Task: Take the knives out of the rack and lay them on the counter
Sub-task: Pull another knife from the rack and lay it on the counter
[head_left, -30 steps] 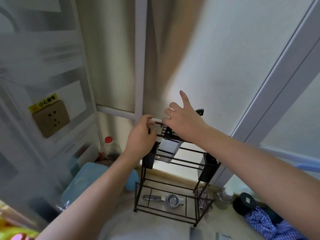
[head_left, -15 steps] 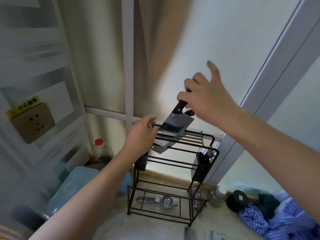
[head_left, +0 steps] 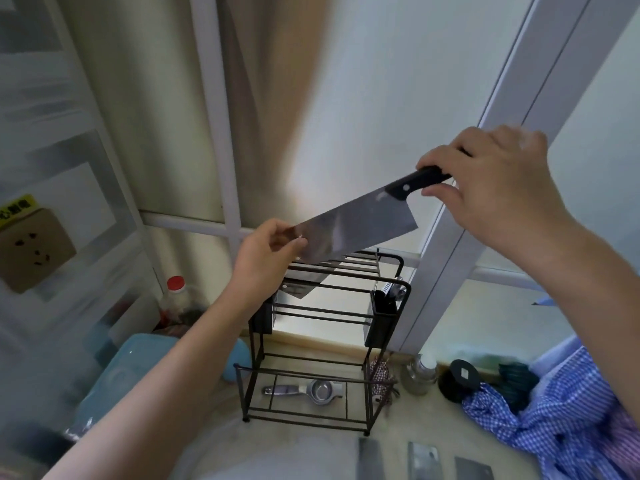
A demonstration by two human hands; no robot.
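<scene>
- Above the rack, my right hand grips the cleaver by its black handle.
- My left hand pinches the blade's far end.

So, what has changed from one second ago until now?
The right hand, gripping the black handle, lifted the cleaver up and to the right, out of the knife rack. The left hand left the top rail and now appears to pinch the blade's far end. The knife rack and the squeezer at its base stayed put.
</scene>
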